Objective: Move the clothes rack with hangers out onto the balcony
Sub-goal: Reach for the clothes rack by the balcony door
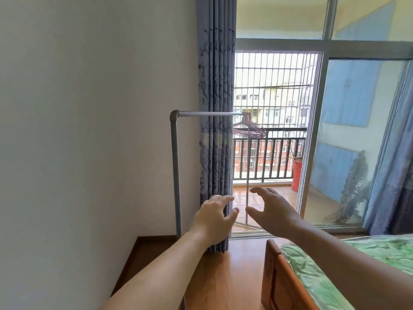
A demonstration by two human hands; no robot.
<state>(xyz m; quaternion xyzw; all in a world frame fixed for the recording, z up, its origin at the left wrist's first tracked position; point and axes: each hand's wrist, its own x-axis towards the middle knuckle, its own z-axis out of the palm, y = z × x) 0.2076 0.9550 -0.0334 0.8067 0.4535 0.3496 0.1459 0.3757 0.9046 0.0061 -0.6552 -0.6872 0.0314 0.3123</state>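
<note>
So the grey metal tube clothes rack [175, 166] is standing by the white wall [89, 108], right at the open balcony doorway, with its near post beside the blue-grey patterned curtain [215, 86] and the top bar running past it toward the far thin post in the opening. A bunch of dark wire hangers [249, 128] hangs at the far end of that bar. Both hands are reaching out but neither has a grip on anything: the left hand [215, 217] is spread in front of the curtain, the right hand [271, 211] is spread near the far post, not clearly touching it. Looks to me like the move hasn't really started, the whole carry onto the tiled balcony floor [263, 198] is left.
</note>
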